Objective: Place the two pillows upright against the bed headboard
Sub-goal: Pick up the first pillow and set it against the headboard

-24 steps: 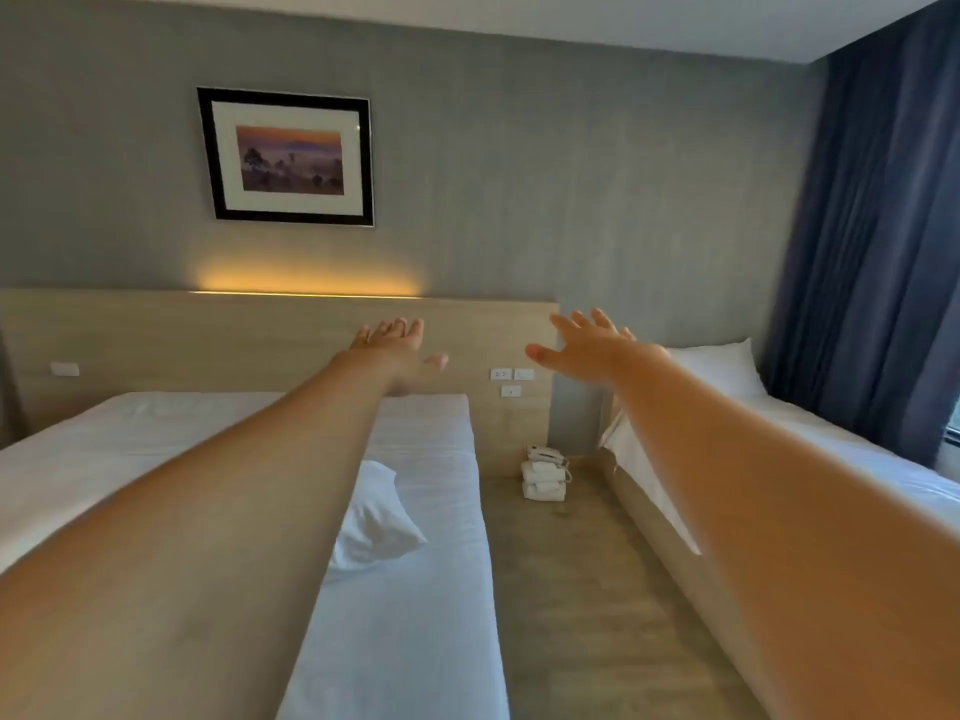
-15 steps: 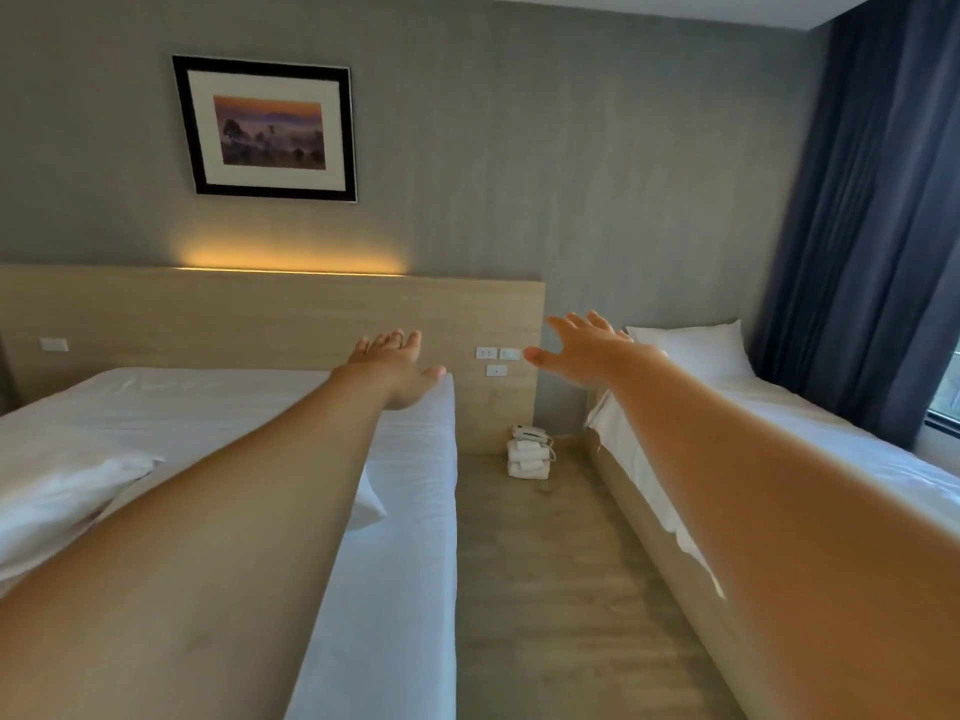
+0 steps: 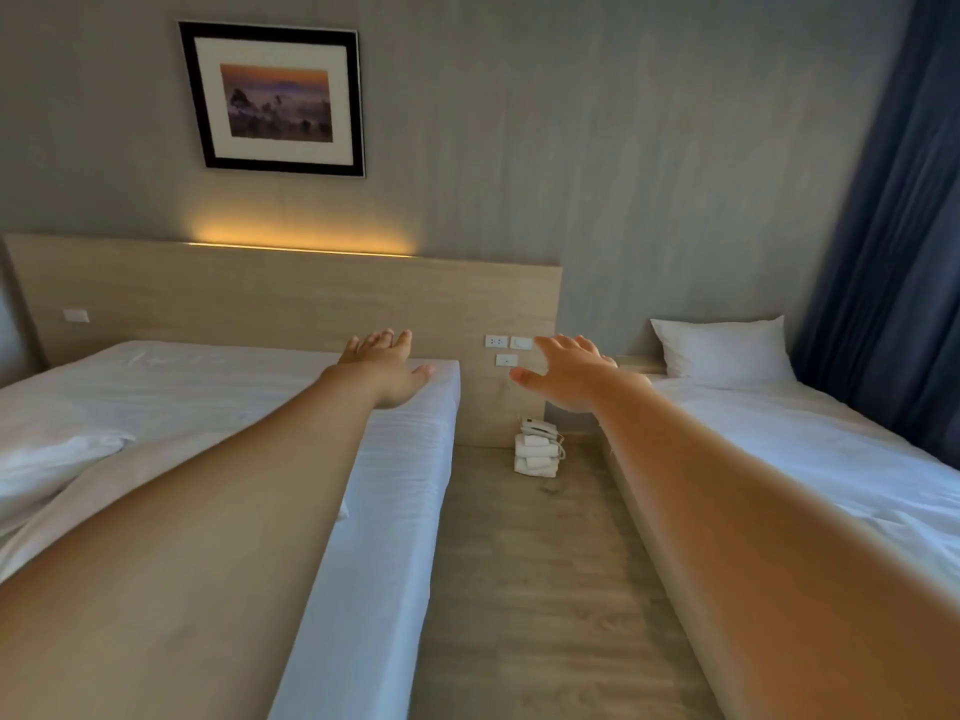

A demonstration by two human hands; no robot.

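A white pillow lies flat on the left bed, near its left side, partly cut off by the frame edge. A second white pillow shows only as a small corner beside my left forearm, which hides the rest. The wooden headboard runs behind this bed with nothing leaning on it. My left hand is stretched out over the bed's right part, fingers apart, holding nothing. My right hand reaches forward above the aisle, also open and empty.
A second bed on the right has its own white pillow at its head. A stack of folded white towels with a phone on top sits on the wooden floor between the beds. Dark blue curtains hang at the right.
The view has swung left and tilted down, so more of the left bed and the flat pillow shows. Both arms stay stretched forward with hands open.
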